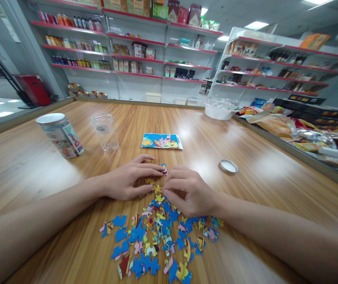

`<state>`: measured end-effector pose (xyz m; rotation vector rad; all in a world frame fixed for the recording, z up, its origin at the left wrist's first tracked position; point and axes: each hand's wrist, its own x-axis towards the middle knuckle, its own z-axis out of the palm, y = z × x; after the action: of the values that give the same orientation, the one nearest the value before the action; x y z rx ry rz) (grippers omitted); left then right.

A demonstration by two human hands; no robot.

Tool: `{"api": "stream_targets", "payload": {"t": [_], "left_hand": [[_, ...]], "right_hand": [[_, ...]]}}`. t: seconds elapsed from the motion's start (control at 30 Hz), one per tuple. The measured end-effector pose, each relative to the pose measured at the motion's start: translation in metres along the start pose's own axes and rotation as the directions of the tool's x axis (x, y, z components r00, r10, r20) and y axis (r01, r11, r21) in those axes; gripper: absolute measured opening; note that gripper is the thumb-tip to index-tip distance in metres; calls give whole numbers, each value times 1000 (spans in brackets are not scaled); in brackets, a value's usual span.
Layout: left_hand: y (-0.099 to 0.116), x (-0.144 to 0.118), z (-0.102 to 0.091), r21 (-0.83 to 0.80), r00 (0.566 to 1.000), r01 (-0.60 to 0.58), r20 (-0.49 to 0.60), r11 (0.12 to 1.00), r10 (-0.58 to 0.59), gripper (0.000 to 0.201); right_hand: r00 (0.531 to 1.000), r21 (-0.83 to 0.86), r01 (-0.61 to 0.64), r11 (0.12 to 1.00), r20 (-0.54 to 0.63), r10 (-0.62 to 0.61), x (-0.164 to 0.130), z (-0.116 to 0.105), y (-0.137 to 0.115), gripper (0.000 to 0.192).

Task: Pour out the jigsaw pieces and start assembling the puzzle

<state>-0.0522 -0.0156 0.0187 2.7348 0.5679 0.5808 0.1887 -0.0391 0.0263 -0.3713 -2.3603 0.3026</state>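
Observation:
A loose heap of jigsaw puzzle pieces (166,228), blue, yellow and pink, lies on the wooden table in front of me. My left hand (127,177) rests at the heap's far left side, fingers apart, with its fingertips at a small puzzle piece (164,167) beyond the heap. Facing it, my right hand (191,189) is curled with thumb and fingers bent together over the heap's far end; what its fingertips hold, if anything, is hidden. Farther off lies a cartoon picture card (162,141), blue with yellow and pink figures.
A printed canister (59,136) with a lid and a clear plastic jar (105,134) stand at the left. To the right lies a round metal-rimmed lid (228,166). A white basket (220,108) is at the back right, beside packaged snacks (278,122). Stocked shelves stand behind.

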Motion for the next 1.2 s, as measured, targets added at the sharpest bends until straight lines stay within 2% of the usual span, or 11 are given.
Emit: {"api": "stream_targets", "payload": {"t": [0.17,0.3,0.47,0.57,0.63,0.7,0.8,0.93,0.97,1.1,1.2], "left_hand": [[2,0,-1,11,1000,17,16,1000,-17,45],[4,-1,-2,5,999,31,15,1000,-31,51],[5,-1,-3,5,999,32,35,999,-33,62],[6,-1,-5,13,998,29,53,1000,-29,61],[6,-1,-5,29,997,24,68,999,-26,61],[6,-1,-5,46,996,20,84,999,-24,61],[7,-1,-5,45,997,5,74,999,-9,57],[5,-1,-2,-3,999,15,-33,1000,-15,33],[5,-1,-1,-10,998,31,-62,999,-31,28],[2,-1,1,-10,992,74,-101,997,-75,19],[2,-1,1,-32,994,68,-81,997,-70,18]], "right_hand": [[996,9,4,1000,85,-5,-3,2,5,17],[997,23,-17,1000,76,15,-5,3,6,18],[984,148,-179,973,34,176,-6,-3,16,13],[925,330,-375,866,187,330,-7,-12,32,13],[880,467,-468,750,328,345,-6,-20,43,20],[843,515,-518,683,444,304,-4,-28,50,24],[764,488,-584,648,601,236,0,-41,53,23],[580,286,-677,678,774,254,6,-52,43,29],[555,239,-677,696,787,269,7,-53,40,29],[543,150,-626,765,788,289,10,-50,33,20],[544,150,-627,765,787,291,9,-47,35,19]]}}
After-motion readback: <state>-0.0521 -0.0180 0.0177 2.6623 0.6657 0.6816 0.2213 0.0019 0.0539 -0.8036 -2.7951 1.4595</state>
